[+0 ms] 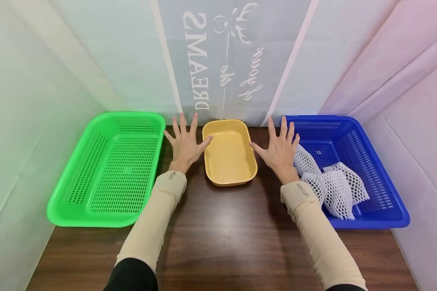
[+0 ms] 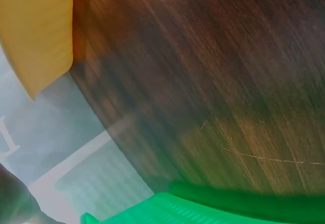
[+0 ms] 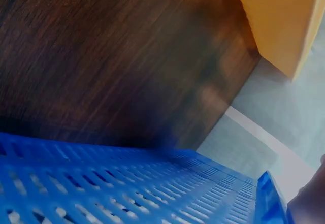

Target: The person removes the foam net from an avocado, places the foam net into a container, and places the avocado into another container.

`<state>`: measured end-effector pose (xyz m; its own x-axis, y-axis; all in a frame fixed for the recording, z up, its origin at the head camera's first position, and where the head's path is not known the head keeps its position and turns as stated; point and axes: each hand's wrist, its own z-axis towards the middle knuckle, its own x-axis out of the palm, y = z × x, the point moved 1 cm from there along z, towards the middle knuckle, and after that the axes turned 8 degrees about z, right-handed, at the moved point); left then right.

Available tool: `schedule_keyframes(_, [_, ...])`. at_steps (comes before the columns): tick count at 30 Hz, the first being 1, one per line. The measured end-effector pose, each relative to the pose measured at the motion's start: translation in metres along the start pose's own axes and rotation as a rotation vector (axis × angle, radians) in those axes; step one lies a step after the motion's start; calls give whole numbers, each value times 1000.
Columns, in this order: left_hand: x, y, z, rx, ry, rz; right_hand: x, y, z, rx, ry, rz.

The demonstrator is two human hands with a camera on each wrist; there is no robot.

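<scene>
Between my two hands a yellow rectangular tray [image 1: 230, 157] stands on the table with nothing in it. My left hand [image 1: 185, 145] is spread over the gap between that tray and a green perforated basket [image 1: 127, 169], its thumb near the tray's left rim. On the other side my right hand [image 1: 279, 151] has its fingers spread too, thumb near the tray's right rim. Past it, a blue perforated basket [image 1: 380, 194] holds several white mesh-wrapped items [image 1: 338, 190]; what the mesh wraps is hidden. Neither hand grips anything.
The dark wooden table [image 1: 225, 238] ends at a grey printed cloth [image 1: 229, 60] hanging behind the tray. Pale sheets [image 1: 18, 133] hang at the left, and a pinkish one [image 1: 418, 133] at the right. In the right wrist view, the blue basket's slotted wall [image 3: 127, 183] is close.
</scene>
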<state>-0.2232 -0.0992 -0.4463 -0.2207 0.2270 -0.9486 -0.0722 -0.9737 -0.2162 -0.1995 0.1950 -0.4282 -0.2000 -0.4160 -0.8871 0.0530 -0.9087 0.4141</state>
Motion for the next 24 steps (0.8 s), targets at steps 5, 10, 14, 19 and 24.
schedule_keyframes(5, [-8, -1, -5, -32, 13, -2, -10, -1, -5, 2, 5, 7])
schedule_keyframes(10, [-16, -1, -14, -67, 8, 12, -19, -4, -14, 21, 27, 8])
schedule_keyframes(14, [-20, 0, -20, -82, -7, 4, -23, -4, -20, 43, 59, 14])
schedule_keyframes(19, [-25, 5, -26, -125, 9, -23, -28, 3, -26, 42, 79, 11])
schedule_keyframes(24, [-32, 9, -35, -175, 30, -35, -33, 10, -34, 40, 94, 17])
